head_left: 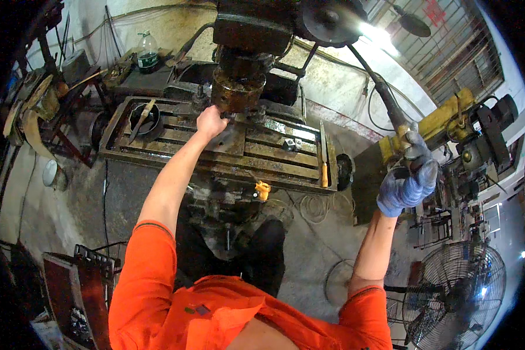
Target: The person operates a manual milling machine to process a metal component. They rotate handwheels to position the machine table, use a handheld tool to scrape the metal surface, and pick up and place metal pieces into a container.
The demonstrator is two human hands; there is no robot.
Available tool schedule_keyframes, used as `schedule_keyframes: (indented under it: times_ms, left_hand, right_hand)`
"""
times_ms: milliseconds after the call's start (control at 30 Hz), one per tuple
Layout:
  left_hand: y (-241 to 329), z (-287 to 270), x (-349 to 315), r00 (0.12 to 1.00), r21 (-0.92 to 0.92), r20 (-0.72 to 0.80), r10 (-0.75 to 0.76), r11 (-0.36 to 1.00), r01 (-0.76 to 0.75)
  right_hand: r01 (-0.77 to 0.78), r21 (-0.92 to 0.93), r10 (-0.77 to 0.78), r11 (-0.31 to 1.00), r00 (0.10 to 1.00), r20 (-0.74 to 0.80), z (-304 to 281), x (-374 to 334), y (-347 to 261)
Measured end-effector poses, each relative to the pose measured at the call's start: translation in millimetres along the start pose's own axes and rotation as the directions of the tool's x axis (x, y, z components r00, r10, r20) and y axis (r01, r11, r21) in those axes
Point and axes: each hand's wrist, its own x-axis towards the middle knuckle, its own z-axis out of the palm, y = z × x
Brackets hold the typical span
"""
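Note:
My bare left hand (pixel 212 122) is closed just below the dark spindle head (pixel 238 87) of a drilling or milling machine. What its fingers hold, if anything, is hidden. My right hand (pixel 409 174), in a blue-grey glove, grips the lower end of a long feed lever (pixel 385 90). That lever slants down from the round hub (pixel 329 20) on the machine's right side. Under the spindle lies the slotted, oily machine table (pixel 268 162). A small dark block (pixel 290 145) sits on it, right of the spindle.
On the table's left stands a black bowl (pixel 146 121) with a brush (pixel 141 119). A yellow-handled file (pixel 324 166) lies near its right end. A yellow object (pixel 262 190) hangs at the front edge. A large fan (pixel 455 291) stands at lower right, a plastic bottle (pixel 147 53) behind.

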Motion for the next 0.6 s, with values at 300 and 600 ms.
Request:
schedule_keyframes:
  times_ms: [300, 600]
  left_hand:
    - [5, -6, -8, 1.0, 0.05, -0.004, -0.004, 0.999, 0.004]
    - [-31, -78, -41, 0.981, 0.009, -0.055, 0.187, 0.982, -0.187]
  right_hand:
    - [0.021, 0.032, -0.021, 0.999, 1.0, -0.018, -1, -5, 3]
    - [0.036, 0.041, -0.036, 0.999, 0.999, 0.01, -4, -5, 2]
